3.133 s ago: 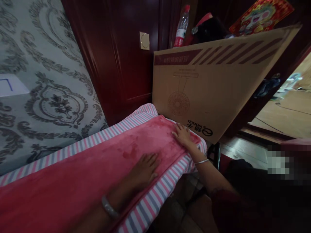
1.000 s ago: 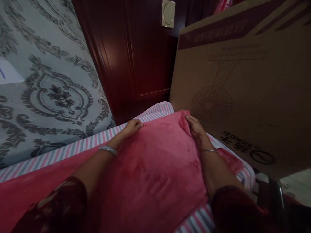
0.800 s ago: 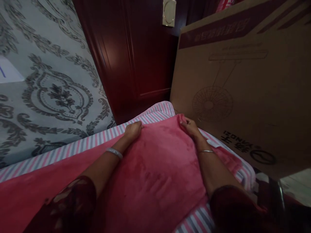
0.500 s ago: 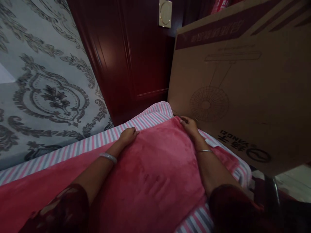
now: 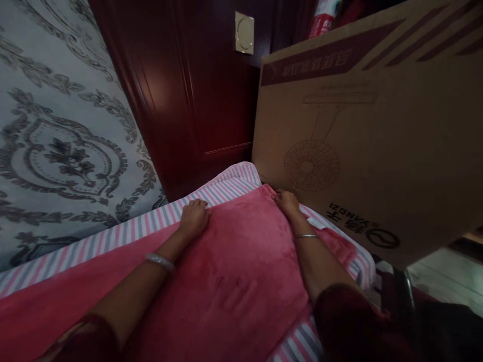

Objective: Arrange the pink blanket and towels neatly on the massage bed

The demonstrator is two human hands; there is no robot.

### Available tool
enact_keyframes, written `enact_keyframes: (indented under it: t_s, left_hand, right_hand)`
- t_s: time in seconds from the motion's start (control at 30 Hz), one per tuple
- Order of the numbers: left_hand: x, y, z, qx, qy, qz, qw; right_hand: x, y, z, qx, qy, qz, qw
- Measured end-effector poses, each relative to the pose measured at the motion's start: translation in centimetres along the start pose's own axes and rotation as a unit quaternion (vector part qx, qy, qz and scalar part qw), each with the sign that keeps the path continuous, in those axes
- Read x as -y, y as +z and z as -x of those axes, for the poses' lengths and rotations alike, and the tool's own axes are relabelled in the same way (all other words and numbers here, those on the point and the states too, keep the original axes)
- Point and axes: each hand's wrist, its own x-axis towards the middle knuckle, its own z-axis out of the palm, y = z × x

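A plush pink blanket (image 5: 241,246) with a handprint-like mark in its pile lies over a striped pink, grey and white sheet (image 5: 226,187). At the blanket's far edge, my left hand (image 5: 194,218) rests palm down with its fingers laid over the border. My right hand (image 5: 287,202) is at the far right corner, its fingers closed on the blanket's edge. Its fingertips are partly hidden. Each wrist wears a bangle.
A large cardboard box (image 5: 302,120) with a fan drawing stands right beside the bedding. Behind is a dark red panel (image 5: 181,100), with patterned wallpaper (image 5: 68,151) to the left. A metal tube (image 5: 408,289) shows at lower right.
My left hand has loosened from a curled grip and now lies flatter on the blanket's edge. My right hand stays at the corner. The view has shifted slightly right.
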Motion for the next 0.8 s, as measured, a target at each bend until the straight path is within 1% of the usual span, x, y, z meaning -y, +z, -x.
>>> enact_keyframes:
  t_s: [0.03,0.1,0.17,0.23,0.3,0.33,0.4,0.47,0.57,0.67,0.73,0.8]
  left_hand:
    - [-0.8,-0.3,1.1,-0.011,0.041,0.007,0.999]
    - [-2.7,-0.4,4.3,-0.02,0.135,0.031,0.99]
    - [-4.5,0.2,8.4,0.003,0.216,0.058,0.975]
    - [-5.8,1.3,12.2,0.035,0.292,0.071,0.953]
    - [-6.5,2.3,14.8,0.04,0.313,0.069,0.946]
    - [-6.6,2.7,15.4,0.038,0.314,0.066,0.946]
    - [-6.6,3.2,15.8,0.029,0.311,0.06,0.948]
    - [-6.5,3.3,15.4,0.02,0.313,0.056,0.948]
    - [-6.5,3.4,14.8,0.011,0.314,0.05,0.948]
    - [-6.7,3.4,14.5,0.019,0.308,0.042,0.95]
    - [-7.0,3.0,14.4,0.039,0.301,0.037,0.952]
    - [-7.4,2.3,14.6,0.063,0.289,0.037,0.955]
  right_hand:
    - [0.1,-0.1,0.0,0.005,0.007,0.01,1.0]
    - [0.3,-0.3,-0.1,0.012,0.017,0.028,0.999]
    - [0.4,-0.4,-0.1,0.017,0.022,0.042,0.999]
    - [0.5,-0.4,0.0,0.019,0.026,0.052,0.998]
    - [0.5,-0.4,0.2,0.019,0.027,0.058,0.998]
    - [0.6,-0.4,0.4,0.019,0.027,0.06,0.998]
    - [0.8,-0.6,0.8,0.017,0.026,0.061,0.998]
    - [0.9,-1.0,1.4,0.018,0.023,0.06,0.998]
    - [0.3,-2.2,2.8,0.027,0.013,0.057,0.998]
    - [-1.6,-4.1,5.5,0.038,0.014,0.063,0.997]
    - [-3.5,-5.6,8.0,0.036,0.035,0.076,0.996]
    - [-5.5,-7.0,10.6,0.03,0.07,0.091,0.993]
